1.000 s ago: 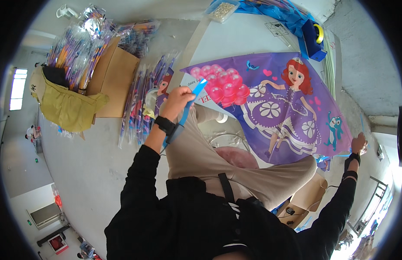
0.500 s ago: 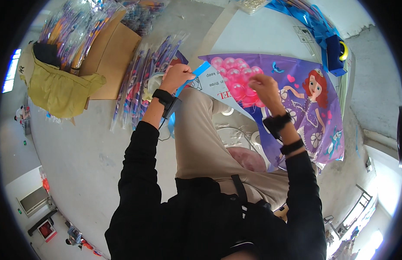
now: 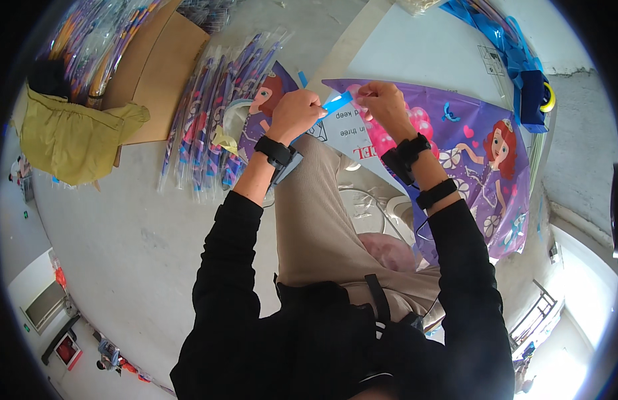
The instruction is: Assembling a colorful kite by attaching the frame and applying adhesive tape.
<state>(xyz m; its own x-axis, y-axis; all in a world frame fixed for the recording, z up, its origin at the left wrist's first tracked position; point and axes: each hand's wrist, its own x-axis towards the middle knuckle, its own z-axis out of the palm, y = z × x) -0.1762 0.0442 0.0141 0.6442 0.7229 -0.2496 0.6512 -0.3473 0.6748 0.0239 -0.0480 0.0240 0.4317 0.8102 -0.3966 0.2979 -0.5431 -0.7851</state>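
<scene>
A short blue ribbon (image 3: 337, 104) is stretched between my hands over the corner of a white board (image 3: 336, 127). My left hand (image 3: 294, 115) is closed, pinching the ribbon's left part between thumb and forefinger. At the ribbon's right end, my right hand (image 3: 385, 107) has its fingertips pinched together on it. Under my right hand and forearm lies a purple printed sheet (image 3: 479, 110) with pink balloons and a red-haired cartoon figure. Another purple printed piece (image 3: 282, 80) with a similar figure shows behind my left hand, partly hidden by it.
Bundles of purple items in clear sleeves (image 3: 206, 133) lie on the floor at left, beside a cardboard box (image 3: 156, 67) draped with yellow-green cloth (image 3: 76, 140). Blue ribbons (image 3: 502, 33) hang at the far right, near a dark blue box with a yellow ring (image 3: 548, 97).
My right hand has moved left and up to the ribbon's end and now pinches it. My left hand has shifted right. The head view has shifted slightly.
</scene>
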